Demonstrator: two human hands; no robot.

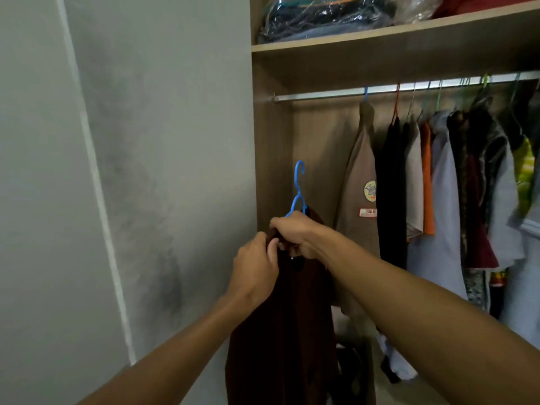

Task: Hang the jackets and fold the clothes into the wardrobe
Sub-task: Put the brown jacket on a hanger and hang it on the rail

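A dark brown jacket (286, 331) hangs down in front of me on a blue plastic hanger (298, 188), whose hook points up, below the level of the rail. My right hand (295, 235) grips the jacket's collar and the hanger's shoulder. My left hand (257, 267) pinches the fabric just below and to the left of it. Both hands touch each other at the collar. The wardrobe's metal rail (321, 96) runs above and to the right, with bare rail at its left end.
A tan shirt (358, 194) on a blue hanger hangs nearest the free rail end, then several dark, orange and grey garments (444, 185). Bagged clothes (321, 19) lie on the top shelf. A grey wall (146, 171) stands left. Dark items (350, 363) lie on the wardrobe floor.
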